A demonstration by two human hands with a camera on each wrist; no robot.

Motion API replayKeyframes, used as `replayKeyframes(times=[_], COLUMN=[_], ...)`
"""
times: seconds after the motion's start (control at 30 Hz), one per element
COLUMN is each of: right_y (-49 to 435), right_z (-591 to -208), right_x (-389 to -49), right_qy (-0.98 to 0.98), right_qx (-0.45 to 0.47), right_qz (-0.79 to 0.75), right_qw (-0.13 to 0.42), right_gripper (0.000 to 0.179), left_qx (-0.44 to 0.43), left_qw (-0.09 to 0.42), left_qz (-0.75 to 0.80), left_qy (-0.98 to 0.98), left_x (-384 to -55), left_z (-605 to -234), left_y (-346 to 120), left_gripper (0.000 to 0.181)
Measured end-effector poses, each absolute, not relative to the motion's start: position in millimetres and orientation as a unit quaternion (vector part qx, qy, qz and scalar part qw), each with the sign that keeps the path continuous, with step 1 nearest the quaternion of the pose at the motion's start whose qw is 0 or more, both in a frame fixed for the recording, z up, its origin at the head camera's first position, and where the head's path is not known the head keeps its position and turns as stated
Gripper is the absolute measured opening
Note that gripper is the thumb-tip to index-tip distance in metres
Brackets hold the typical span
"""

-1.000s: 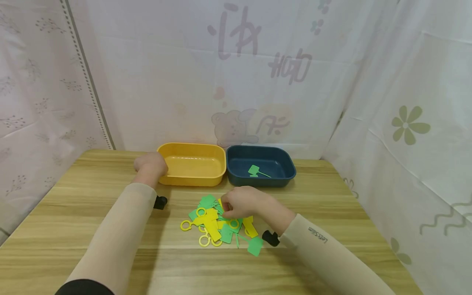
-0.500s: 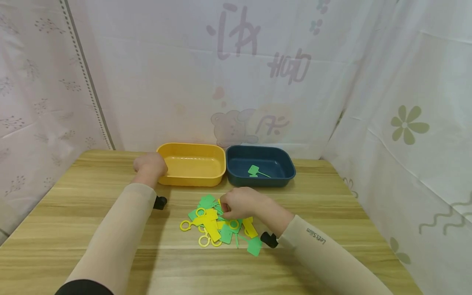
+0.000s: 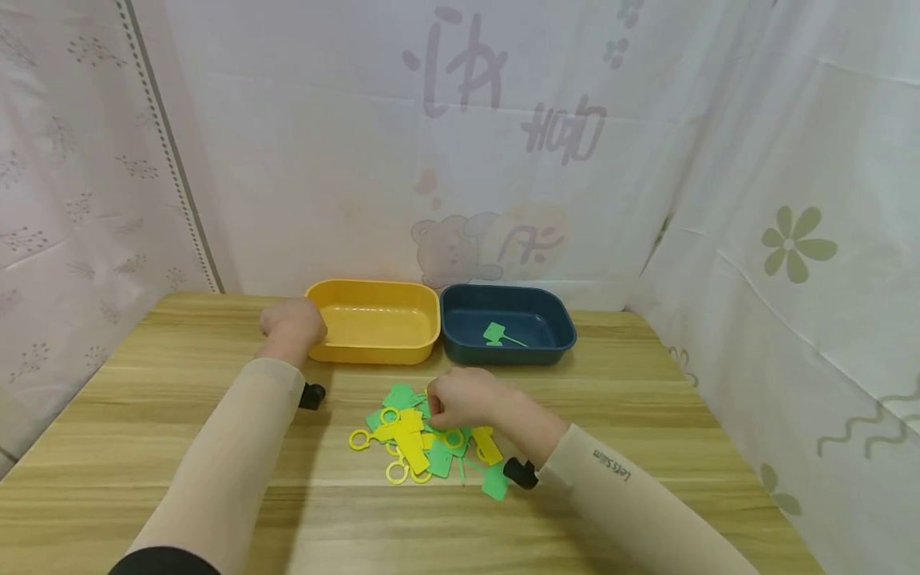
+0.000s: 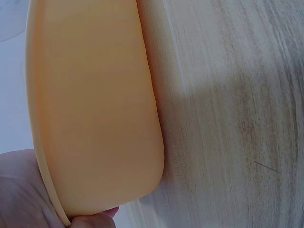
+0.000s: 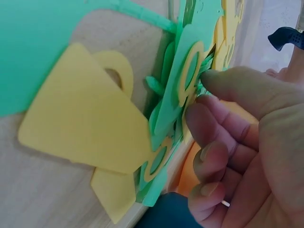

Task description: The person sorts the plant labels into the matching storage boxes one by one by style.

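Observation:
In the head view my left hand (image 3: pixel 293 323) grips the left end of the yellow bin (image 3: pixel 372 353), its thumb side and fingers on either side of the rim in the left wrist view. My right hand (image 3: pixel 469 397) is at a loose pile of green and yellow plant labels. Green shows between thumb and index fingertips in the right wrist view, where they pinch a green plant label (image 5: pixel 201 88), mostly hidden in the pile; the other fingers curl inward. Yellow ring-ended plant labels (image 3: pixel 410 450) lie on top, with a green label (image 3: pixel 495 482) at the near right.
Touching the yellow bin's right side is a dark blue bin (image 3: pixel 509 356), with green plant labels (image 3: pixel 494 331) inside. Both stand near the back of the wooden table (image 3: pixel 611 375). Patterned white curtains (image 3: pixel 323 144) hang behind and at both sides.
The right hand has shifted slightly towards the near edge and left, and the green labels at the pile's far side have slid a little nearer. The left hand stays on the yellow bin.

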State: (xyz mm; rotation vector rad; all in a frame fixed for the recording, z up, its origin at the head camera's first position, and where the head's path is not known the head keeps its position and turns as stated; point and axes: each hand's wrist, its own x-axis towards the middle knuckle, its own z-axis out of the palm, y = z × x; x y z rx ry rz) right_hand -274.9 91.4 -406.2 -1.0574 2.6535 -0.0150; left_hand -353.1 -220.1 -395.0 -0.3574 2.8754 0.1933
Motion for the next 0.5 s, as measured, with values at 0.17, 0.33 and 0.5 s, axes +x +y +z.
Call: replayKeyframes(times=[0.17, 0.33, 0.5], right_y=[87.1, 83.1, 83.7], right_z=[-404.6, -404.9, -404.9], right_x=[-271.3, -268.7, -265.9], right_qy=[0.93, 0.933, 0.934], right_qx=[-0.342, -0.336, -0.341], right_qz=[-0.009, -0.002, 0.002], right_qw=[0.136, 0.128, 0.111], right_gripper=[0.018, 0.017, 0.017], left_qx=[-0.124, -0.125, -0.119], left_qw=[0.116, 0.113, 0.114], left_qz=[0.07, 0.07, 0.071], left_qy=[0.983, 0.983, 0.984], left_x=[-354.0, -354.7, -354.7], left_z=[-396.2, -397.4, -397.3], left_y=[-220.8, -221.3, -221.3], left_gripper=[0.029, 0.03, 0.029])
